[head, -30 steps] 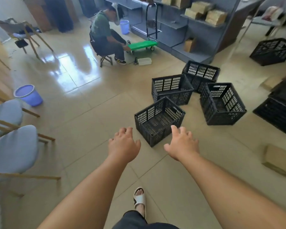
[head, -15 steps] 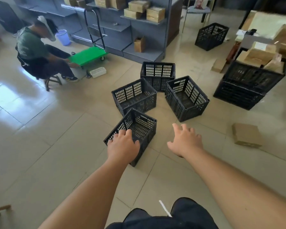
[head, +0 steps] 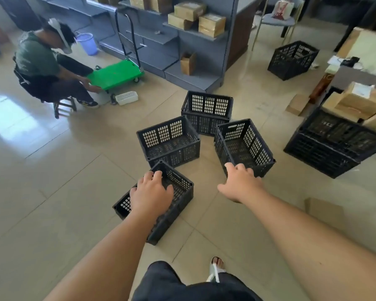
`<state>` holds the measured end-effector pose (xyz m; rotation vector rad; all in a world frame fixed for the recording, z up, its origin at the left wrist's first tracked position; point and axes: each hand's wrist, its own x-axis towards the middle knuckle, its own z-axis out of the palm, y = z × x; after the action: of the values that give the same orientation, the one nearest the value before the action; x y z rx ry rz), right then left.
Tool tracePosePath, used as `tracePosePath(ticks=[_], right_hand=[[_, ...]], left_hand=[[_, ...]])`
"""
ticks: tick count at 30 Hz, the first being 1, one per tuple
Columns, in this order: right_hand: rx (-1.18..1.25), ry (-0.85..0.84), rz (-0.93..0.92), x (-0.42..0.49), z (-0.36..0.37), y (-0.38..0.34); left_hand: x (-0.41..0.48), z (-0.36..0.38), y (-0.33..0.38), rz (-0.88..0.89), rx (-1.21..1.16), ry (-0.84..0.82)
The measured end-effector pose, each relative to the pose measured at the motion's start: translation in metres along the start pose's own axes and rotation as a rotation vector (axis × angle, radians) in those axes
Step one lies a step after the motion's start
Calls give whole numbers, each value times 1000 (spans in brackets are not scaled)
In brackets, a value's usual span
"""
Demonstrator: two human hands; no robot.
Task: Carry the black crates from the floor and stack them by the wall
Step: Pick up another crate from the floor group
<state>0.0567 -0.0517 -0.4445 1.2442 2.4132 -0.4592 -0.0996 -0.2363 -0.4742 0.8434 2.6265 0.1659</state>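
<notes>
On the tiled floor [head: 52, 181], just ahead of the person's feet, the nearest black crate [head: 183, 199] sits empty and turned corner-on. It is the closest of a loose cluster of four. The left hand [head: 151, 195] is over its open top with fingers spread and slightly bent, gripping nothing; whether it touches the rim cannot be told. The right hand [head: 240, 183] reaches toward the near corner of the right-hand crate [head: 245, 146], fingers loose and empty.

The crates look to be moulded plastic lattice, so probably light, stiff and not fragile, though bulky enough to want both hands. A handle slot shows in the right-hand crate's end wall. Opposite end walls, at such slots or under the rim, seem the best grip.

Beyond lie the middle crate [head: 169, 144] and the far crate [head: 206, 109]. Stacked crates [head: 334, 146] holding cardboard boxes stand to the right, and grey shelving [head: 193, 70] stands behind. A seated person [head: 44, 68] handles a green trolley [head: 115, 74].
</notes>
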Motion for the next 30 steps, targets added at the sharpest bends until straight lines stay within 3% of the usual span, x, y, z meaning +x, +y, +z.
tracePosePath(ticks=[7, 16, 30], right_hand=[[-42, -93, -100, 91, -31, -55], [-100, -183, -153, 178, -29, -169], [-218, -282, -302, 279, 2, -266]], left_hand=[[55, -10, -14, -163, -94, -9], [145, -25, -104, -366, -196, -19], [173, -5, -170, -726, -296, -86]])
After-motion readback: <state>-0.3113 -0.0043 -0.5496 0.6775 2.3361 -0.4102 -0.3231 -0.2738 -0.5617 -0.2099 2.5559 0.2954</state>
